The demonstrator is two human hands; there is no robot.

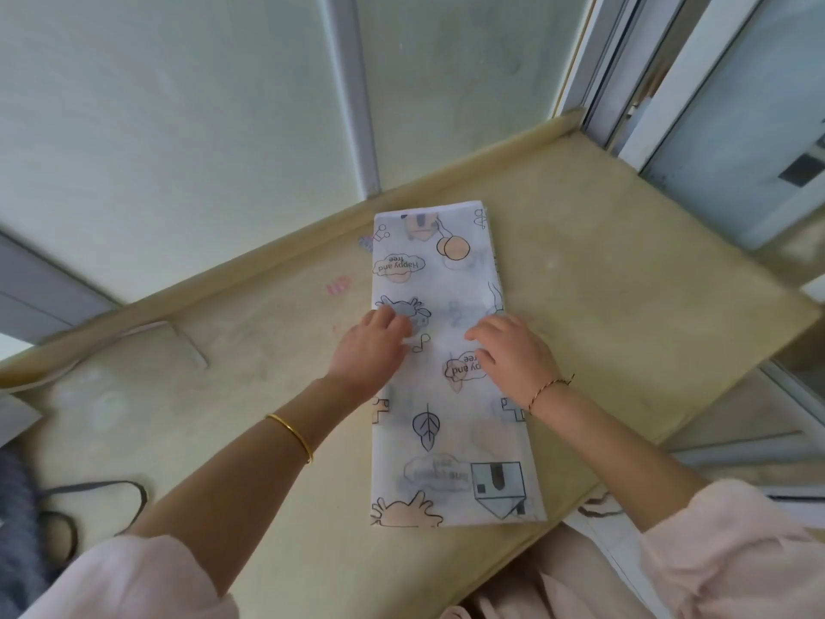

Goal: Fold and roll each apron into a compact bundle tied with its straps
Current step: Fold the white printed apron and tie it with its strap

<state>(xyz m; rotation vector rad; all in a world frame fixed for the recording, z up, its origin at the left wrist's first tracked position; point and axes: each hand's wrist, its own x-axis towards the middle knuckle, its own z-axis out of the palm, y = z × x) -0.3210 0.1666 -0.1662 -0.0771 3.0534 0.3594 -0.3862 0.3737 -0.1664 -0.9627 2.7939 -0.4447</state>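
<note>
A white apron [446, 283] printed with cartoon figures lies folded into a long narrow strip on the beige counter [625, 306], running from the near edge toward the back wall. My left hand [372, 346] rests on its left side near the middle, fingers flat on the fabric. My right hand [509, 355] presses on its right side at the same height, fingers spread and slightly bent. Neither hand grips the cloth. The apron's straps are not visible.
A dark grey fabric item with a long strap [89, 498] lies at the counter's near left. A raised lip [268, 265] runs along the back edge under frosted window panes. A sliding window frame [669, 82] stands at the right.
</note>
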